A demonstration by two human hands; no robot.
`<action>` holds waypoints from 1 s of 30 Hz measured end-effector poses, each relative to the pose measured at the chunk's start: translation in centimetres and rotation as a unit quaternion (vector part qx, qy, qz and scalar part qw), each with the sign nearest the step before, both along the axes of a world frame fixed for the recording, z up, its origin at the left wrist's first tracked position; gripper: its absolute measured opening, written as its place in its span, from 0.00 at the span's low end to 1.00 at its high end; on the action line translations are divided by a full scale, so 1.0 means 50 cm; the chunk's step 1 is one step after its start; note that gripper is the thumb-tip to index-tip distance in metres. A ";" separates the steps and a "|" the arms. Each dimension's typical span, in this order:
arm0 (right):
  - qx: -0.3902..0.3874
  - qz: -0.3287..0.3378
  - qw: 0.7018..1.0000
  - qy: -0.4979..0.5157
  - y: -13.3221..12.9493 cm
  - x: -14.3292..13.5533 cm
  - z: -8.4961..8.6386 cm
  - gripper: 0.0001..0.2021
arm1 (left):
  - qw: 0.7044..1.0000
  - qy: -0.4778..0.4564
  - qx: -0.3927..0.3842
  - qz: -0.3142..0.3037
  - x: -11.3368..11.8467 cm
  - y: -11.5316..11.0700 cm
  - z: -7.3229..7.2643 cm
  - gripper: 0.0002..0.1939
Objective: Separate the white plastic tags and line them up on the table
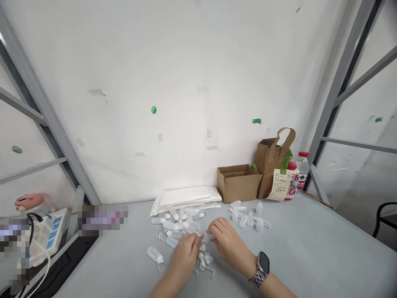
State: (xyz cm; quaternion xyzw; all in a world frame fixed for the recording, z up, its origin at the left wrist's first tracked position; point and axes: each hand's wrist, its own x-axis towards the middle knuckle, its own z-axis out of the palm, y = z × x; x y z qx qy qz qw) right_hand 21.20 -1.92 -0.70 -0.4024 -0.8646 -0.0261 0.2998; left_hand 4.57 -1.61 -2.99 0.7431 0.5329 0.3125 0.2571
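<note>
My left hand (185, 253) and my right hand (228, 244) meet near the front middle of the table, fingers pinched together. Between their fingertips is a small translucent plastic piece (208, 237), partly hidden. Just below them lie several white caps with loops (203, 260). Behind my left hand is a heap of translucent bottles with white caps (178, 221). One capped bottle (154, 254) lies apart, left of my left hand. Beyond my right hand are several translucent bottles without caps (250, 219), some upright and some on their sides.
Flat white packages (189, 196) lie against the wall. Right of them stand an open cardboard box (238, 187), a brown paper bag (266, 165) and a red-capped bottle (302, 167). At the left edge are a power strip (51, 236) and cables.
</note>
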 end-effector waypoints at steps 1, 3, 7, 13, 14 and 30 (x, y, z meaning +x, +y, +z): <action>0.007 -0.001 1.000 -0.006 0.000 0.000 0.000 0.13 | 1.000 -0.010 -0.009 0.000 0.002 0.000 -0.002 0.23; 0.026 -0.002 1.000 -0.016 -0.001 -0.001 0.000 0.13 | 0.999 -0.032 -0.029 0.002 0.004 0.002 -0.007 0.23; 0.061 -0.012 0.998 -0.015 0.003 0.005 -0.002 0.13 | 0.998 -0.045 -0.034 0.015 -0.001 0.005 -0.005 0.24; 0.072 -0.064 0.995 -0.020 0.013 0.026 0.008 0.17 | 0.996 0.047 0.072 0.024 -0.016 0.006 0.008 0.16; 0.071 -0.067 0.995 -0.025 0.015 0.028 0.009 0.18 | 0.995 0.056 0.080 0.019 -0.017 0.006 0.007 0.14; 0.026 -0.003 1.000 0.002 0.002 0.006 0.005 0.13 | 0.996 -0.016 0.082 -0.031 -0.014 -0.006 0.030 0.14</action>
